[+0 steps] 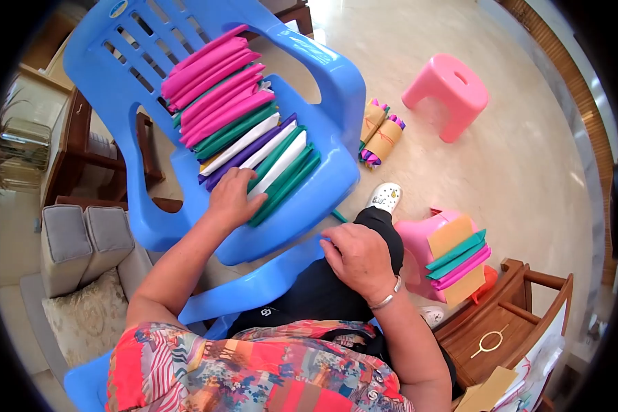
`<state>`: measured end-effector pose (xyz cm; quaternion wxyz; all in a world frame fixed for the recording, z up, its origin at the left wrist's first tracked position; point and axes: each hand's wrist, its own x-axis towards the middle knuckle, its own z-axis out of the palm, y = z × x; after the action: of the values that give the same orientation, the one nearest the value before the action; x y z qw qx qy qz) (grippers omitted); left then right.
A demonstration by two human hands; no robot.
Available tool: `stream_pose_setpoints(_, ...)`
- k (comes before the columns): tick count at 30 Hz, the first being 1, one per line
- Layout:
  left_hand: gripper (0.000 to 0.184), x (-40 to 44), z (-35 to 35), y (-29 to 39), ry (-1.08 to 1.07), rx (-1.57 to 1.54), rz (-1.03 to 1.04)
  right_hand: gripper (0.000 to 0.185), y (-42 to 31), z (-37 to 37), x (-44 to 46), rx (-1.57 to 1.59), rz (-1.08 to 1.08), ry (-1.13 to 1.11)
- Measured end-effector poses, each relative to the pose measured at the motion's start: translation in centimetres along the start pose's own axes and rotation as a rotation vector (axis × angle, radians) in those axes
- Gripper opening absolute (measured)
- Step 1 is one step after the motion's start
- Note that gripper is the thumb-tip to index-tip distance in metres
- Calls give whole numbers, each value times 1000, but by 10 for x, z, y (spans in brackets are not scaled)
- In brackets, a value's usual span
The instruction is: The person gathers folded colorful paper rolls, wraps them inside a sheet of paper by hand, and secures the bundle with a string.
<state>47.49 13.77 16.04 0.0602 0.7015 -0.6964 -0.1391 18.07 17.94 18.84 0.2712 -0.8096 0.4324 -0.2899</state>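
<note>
My left hand (232, 199) rests on a row of folded strips on a blue plastic chair (329, 165). Its thumb stands apart from the bent fingers, which touch the green and white strips (285, 165). Thin and flat, these strips look like folded plastic or cloth. Farther up the row lie bright pink strips (216, 65), with purple and more green ones between. Over my right thigh, my right hand (360, 261) is loosely bent, its thumb apart from the fingers and nothing visible in it. A bracelet (388, 300) circles that wrist.
To my right, a pink stool (408, 240) bears brown card with green and pink strips (460, 257). Beyond are rolled bundles (381, 141) in brown paper and another pink stool (450, 89). A wooden piece of furniture (487, 336) stands at lower right, a sofa (89, 240) at left.
</note>
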Motion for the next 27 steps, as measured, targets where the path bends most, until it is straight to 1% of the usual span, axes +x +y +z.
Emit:
stream_pose_setpoints(3, 40, 0, 6, -5, -44, -1, -8, 11, 3, 1, 0, 16, 12, 42)
stream_pose_setpoints(4, 38, 0, 11, -10, -57, -4, -5, 11, 2, 1, 1, 22, -14, 48)
stream_pose_setpoints(6, 32, 1, 34, -34, 72, -36, 93, 11, 2, -1, 0, 6, -27, 66)
stream_pose_setpoints(8, 28, 5, 41, -46, 57, -65, -4, 11, 11, 7, -5, 19, -26, 71)
stream_pose_setpoints(9, 28, 7, 43, -54, 64, -86, 11, 12, 10, 7, -4, 9, -5, 47)
stream_pose_setpoints(10, 25, 7, 38, -49, 30, -137, -48, 13, 11, 5, -7, 5, 9, 27)
stream_pose_setpoints(11, 23, 6, 28, -41, 1, -139, -73, 13, 11, 3, -13, 16, 48, 55)
stream_pose_setpoints(12, 21, 4, 18, -32, -12, -198, -66, 14, 12, 4, -12, 44, 60, 81)
stream_pose_setpoints(13, 20, 6, 25, -35, -10, -321, -63, 14, 10, 6, -9, 89, 52, 108)
stream_pose_setpoints(14, 19, 6, 31, -49, 7, -431, -78, 17, 8, 7, -5, 145, 170, 121)
stream_pose_setpoints(16, 19, 3, 23, -54, -39, -561, -119, 23, 1, 6, 2, 279, 380, 115)
stream_pose_setpoints(18, 20, -3, 11, -49, -89, -899, -151, 41, 8, 29, 18, 742, 531, 199)
stream_pose_setpoints(19, 22, -10, -6, -30, -160, -943, -215, 57, 13, 36, 24, 1046, 615, 182)
stream_pose_setpoints(20, 24, -15, -20, -9, -236, -995, -277, 66, 0, 16, 36, 1238, 883, 57)
stream_pose_setpoints(22, 26, -26, -19, 14, -328, -1198, -225, 69, 1, 30, 43, 1445, 1032, 62)
stream_pose_setpoints(25, 27, -35, -13, 39, -508, -1197, -106, 67, 10, 50, 46, 1601, 936, -5)
stream_pose_setpoints(26, 27, -36, -11, 44, -553, -1194, -64, 64, 11, 51, 44, 1591, 951, 13)
stream_pose_setpoints(27, 25, -36, -10, 48, -522, -1214, -20, 62, 11, 51, 42, 1582, 966, 35)
